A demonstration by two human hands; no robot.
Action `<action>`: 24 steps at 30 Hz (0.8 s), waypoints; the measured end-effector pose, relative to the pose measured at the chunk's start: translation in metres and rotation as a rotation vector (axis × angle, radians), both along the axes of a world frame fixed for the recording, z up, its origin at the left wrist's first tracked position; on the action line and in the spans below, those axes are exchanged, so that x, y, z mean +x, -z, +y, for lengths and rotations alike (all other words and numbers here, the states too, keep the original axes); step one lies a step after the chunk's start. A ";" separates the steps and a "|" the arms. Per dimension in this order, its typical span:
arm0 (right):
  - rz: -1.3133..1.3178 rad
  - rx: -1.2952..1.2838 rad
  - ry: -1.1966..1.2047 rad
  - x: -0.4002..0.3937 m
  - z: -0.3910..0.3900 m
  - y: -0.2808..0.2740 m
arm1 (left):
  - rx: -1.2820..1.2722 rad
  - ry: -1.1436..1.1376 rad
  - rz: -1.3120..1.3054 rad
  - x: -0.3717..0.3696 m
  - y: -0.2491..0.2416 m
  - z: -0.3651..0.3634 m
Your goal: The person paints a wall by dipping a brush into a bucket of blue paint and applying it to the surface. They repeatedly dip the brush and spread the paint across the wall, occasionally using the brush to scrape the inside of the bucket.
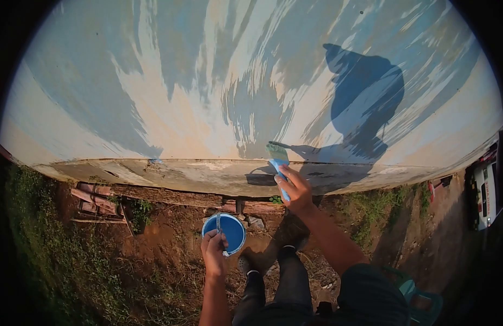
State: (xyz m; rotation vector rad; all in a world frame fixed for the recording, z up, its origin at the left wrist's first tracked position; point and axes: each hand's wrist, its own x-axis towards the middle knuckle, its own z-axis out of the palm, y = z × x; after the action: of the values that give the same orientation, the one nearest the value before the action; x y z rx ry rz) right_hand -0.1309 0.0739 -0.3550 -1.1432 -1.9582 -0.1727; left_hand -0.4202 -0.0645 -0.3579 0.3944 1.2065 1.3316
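Note:
My right hand [297, 191] is closed around the blue handle of a paintbrush [278, 158]. The brush's bristles meet the lower part of the wall [181, 122], just above its bare bottom ledge. Patchy blue-grey strokes cover the wall, with pale streaks between them. Low in front of me, my left hand [214, 254] grips a paint bucket [233, 234] by the handle that crosses its top. Blue paint shows inside the bucket, below the rim. The fingers of my left hand partly cover the bucket's near left side.
Reddish bricks or tiles [94, 198] are stacked at the wall's foot on the left. My feet stand on bare earth beside weeds. A green plastic chair or stool [423, 299] is behind my right arm. A white vehicle [486, 195] stands at far right.

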 end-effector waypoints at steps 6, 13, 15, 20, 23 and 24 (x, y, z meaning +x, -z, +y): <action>-0.059 -0.332 -0.020 0.034 0.015 0.075 | -0.013 0.021 0.021 0.001 0.001 0.001; -0.011 -0.102 0.006 0.029 -0.009 0.034 | 0.015 0.086 0.036 0.004 -0.003 -0.003; 0.003 -0.073 0.001 0.027 -0.020 0.037 | 0.015 0.102 0.059 0.008 -0.008 -0.002; -0.025 -0.372 0.012 0.042 -0.004 0.068 | -0.039 0.144 0.116 0.022 -0.017 0.009; 0.078 -0.408 -0.019 0.058 0.026 0.059 | -0.042 0.154 0.131 0.025 -0.014 0.012; 0.179 -0.393 -0.035 0.062 0.028 0.053 | -0.050 0.142 0.121 0.028 -0.012 0.012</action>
State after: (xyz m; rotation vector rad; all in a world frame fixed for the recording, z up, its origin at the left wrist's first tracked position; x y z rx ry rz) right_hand -0.0692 0.1022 -0.4078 -1.3203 -1.8970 0.3367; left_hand -0.3921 -0.0525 -0.3457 0.5213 1.2852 1.1669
